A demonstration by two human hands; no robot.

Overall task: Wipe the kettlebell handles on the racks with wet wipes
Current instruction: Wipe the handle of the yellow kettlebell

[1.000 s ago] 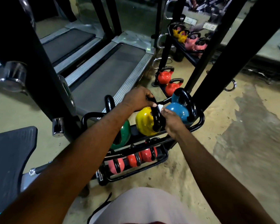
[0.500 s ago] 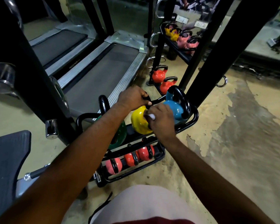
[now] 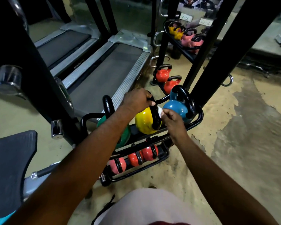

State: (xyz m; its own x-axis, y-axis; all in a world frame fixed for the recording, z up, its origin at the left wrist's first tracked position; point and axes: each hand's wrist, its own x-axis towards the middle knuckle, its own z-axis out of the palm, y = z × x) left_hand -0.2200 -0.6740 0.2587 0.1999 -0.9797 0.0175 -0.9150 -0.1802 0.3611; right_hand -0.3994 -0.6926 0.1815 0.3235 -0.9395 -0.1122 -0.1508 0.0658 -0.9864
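Inspection centres on the yellow kettlebell (image 3: pixel 143 121), which sits on the upper tier of the low black rack (image 3: pixel 199 116), between a green kettlebell (image 3: pixel 102 121) on its left and a blue kettlebell (image 3: pixel 175 109) just beside it on its right. The left hand (image 3: pixel 137 99) has its grip curled round the top of the yellow kettlebell's black handle (image 3: pixel 155 118). The right hand (image 3: pixel 172 118) has a narrow grip, pinching a small white wet wipe (image 3: pixel 159 111) against the right side of that handle. The yellow kettlebell appears tipped toward the person, though how firmly it is seated on the rack cannot be told. The first risk is a trapped finger: the right hand works in the tight gap between the yellow kettlebell and the blue one, so any roll of either weight would close on the fingers. The second is incomplete cleaning, since the left hand covers the top of the handle and that stretch goes unwiped unless the hold is moved. The third is loss of hold, because a damp handle is likely slippery and a slip could swing the yellow kettlebell against its neighbours or over the front rail. Below the yellow kettlebell, smaller red kettlebells (image 3: pixel 148 153) occupy the lower tier and the floor (image 3: pixel 234 143) lies beyond, so a fall would strike them or land near the person's feet. The wipe is bunched small and could drop from the pinch under hard rubbing.
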